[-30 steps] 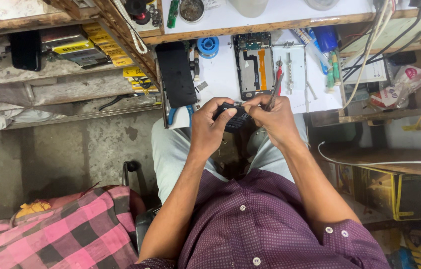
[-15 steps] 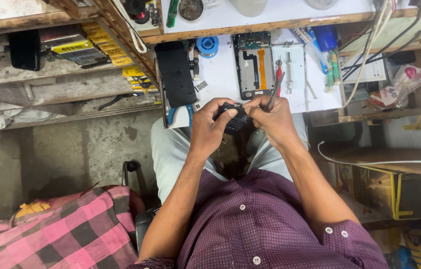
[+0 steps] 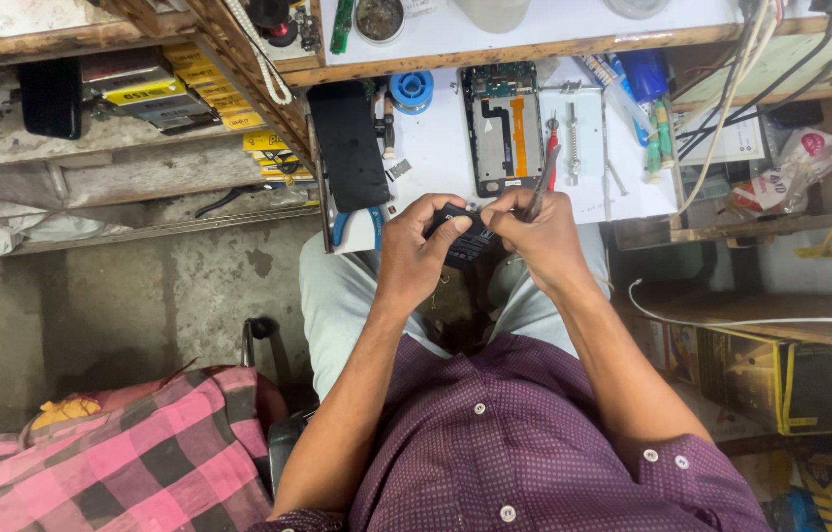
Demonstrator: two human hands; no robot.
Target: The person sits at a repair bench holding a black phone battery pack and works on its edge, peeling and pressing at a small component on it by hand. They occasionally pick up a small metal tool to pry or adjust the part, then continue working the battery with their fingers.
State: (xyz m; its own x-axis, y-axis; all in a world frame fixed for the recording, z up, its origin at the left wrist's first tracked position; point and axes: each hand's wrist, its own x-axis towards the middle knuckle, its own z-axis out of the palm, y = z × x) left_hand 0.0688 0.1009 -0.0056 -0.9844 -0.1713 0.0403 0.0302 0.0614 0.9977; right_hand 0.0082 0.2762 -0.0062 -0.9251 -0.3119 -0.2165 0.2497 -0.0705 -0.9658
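Left hand [image 3: 416,254] clamps a small black rectangular part [image 3: 465,239] over the lap; right hand [image 3: 539,236], closed, grips thin metal tweezers [image 3: 540,187] at the part's 2 o'clock edge. Best kept braced w/ light tip pressure. Opened phone chassis [image 3: 503,128] lies at 12 on the white bench mat [image 3: 436,148].

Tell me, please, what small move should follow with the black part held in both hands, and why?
Probably ease the slim tool in the right hand along the small black part. The left hand already grips that part over the lap, and the tool sits beside it.
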